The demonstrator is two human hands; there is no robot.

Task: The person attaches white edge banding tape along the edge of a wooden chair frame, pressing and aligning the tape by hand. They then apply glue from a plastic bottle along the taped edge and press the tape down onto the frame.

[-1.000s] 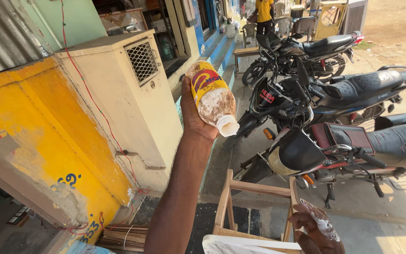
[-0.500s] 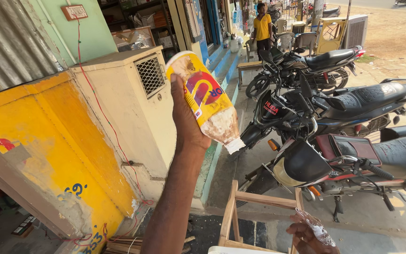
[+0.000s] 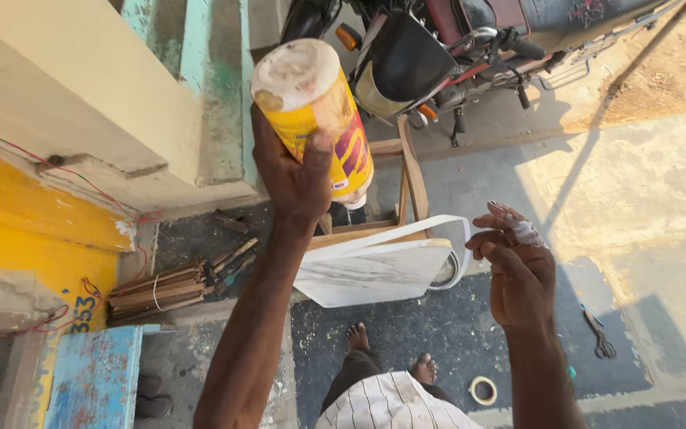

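Observation:
My left hand [image 3: 295, 171] grips a yellow plastic bottle [image 3: 319, 111] with a red label, turned upside down so its white base faces me and its neck points down. The bottle hangs over a white board [image 3: 371, 272] lying on a wooden stool [image 3: 406, 171]. My right hand [image 3: 518, 266] is raised to the right of the board, fingers bent, with white paste or a wrap on the fingertips. It holds nothing that I can make out. My bare feet [image 3: 391, 357] show below the stool.
A parked motorcycle [image 3: 454, 48] stands just beyond the stool. A cream and yellow wall [image 3: 65, 159] runs along the left, with a bundle of wood sticks [image 3: 176, 282] at its foot. A blue bench [image 3: 93, 381], a tape roll [image 3: 483, 390] and pliers [image 3: 597, 330] are on the ground.
The view has dropped from the street down to the stool. My left hand has tipped the bottle further, neck down over the white board. My right hand has risen into view.

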